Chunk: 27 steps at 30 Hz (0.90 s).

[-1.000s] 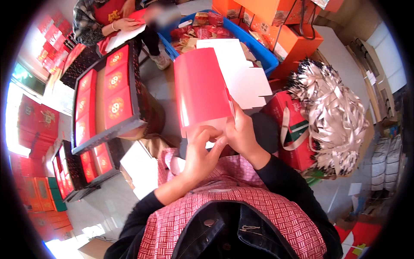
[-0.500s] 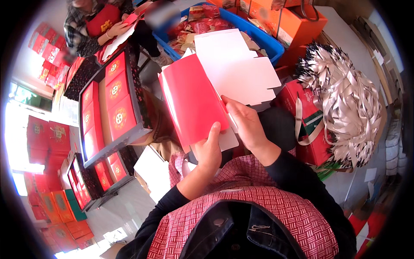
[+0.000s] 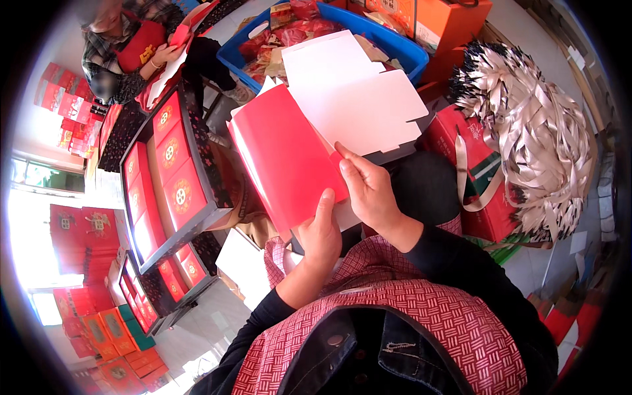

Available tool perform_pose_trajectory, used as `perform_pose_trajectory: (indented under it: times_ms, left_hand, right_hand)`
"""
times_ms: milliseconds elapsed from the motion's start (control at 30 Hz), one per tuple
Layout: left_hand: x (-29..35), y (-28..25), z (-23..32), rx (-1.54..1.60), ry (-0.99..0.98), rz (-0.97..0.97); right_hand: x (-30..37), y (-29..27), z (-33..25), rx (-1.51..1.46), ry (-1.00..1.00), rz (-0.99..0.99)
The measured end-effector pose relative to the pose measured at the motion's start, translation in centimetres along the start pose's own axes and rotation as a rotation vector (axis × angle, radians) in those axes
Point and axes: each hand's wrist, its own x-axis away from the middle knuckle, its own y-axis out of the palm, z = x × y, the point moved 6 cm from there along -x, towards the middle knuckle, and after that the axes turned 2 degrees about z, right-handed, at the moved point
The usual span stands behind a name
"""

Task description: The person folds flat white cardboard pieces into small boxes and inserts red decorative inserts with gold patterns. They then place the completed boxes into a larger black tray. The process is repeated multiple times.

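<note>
A glossy red card sheet (image 3: 280, 158), slightly bowed, is held in front of me. My left hand (image 3: 319, 230) grips its near edge, thumb on top and the other fingers hidden beneath. My right hand (image 3: 374, 194) is closed at the sheet's right edge, with thumb and index finger pinching there. Just beyond lies a white die-cut cardboard blank (image 3: 355, 99) with notched flaps, partly under the red sheet. Whether the two pieces are joined, I cannot tell.
A blue bin (image 3: 408, 56) of red and tan packets stands beyond. At left, black trays hold red boxes (image 3: 181, 191). To the right are a red gift bag (image 3: 484, 214) and a heap of pale ribbons (image 3: 540, 138). A co-worker (image 3: 131, 46) handles red card at far left.
The view has shifted a little, so the surroundings sit differently in it. Both my hands keep their hold on the red sheet, with only slight movement of the right fingers.
</note>
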Motion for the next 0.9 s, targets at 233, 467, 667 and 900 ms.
perform_pose_trajectory:
  times_ms: [233, 467, 667, 900]
  left_hand:
    - [0.3, 0.0, 0.2, -0.021, 0.013, 0.014]
    - [0.0, -0.3, -0.1, -0.075, 0.044, -0.001]
    - [-0.2, -0.8, -0.7, -0.123, 0.029, -0.05]
    - [0.0, -0.1, -0.8, 0.026, 0.071, -0.121]
  right_hand:
    - [0.1, 0.2, -0.1, -0.045, -0.022, 0.025]
    - [0.2, 0.7, -0.9, -0.033, -0.002, -0.056]
    - [1.2, 1.4, -1.2, -0.009, -0.19, -0.142]
    - [0.8, 0.7, -0.5, -0.233, -0.045, -0.336]
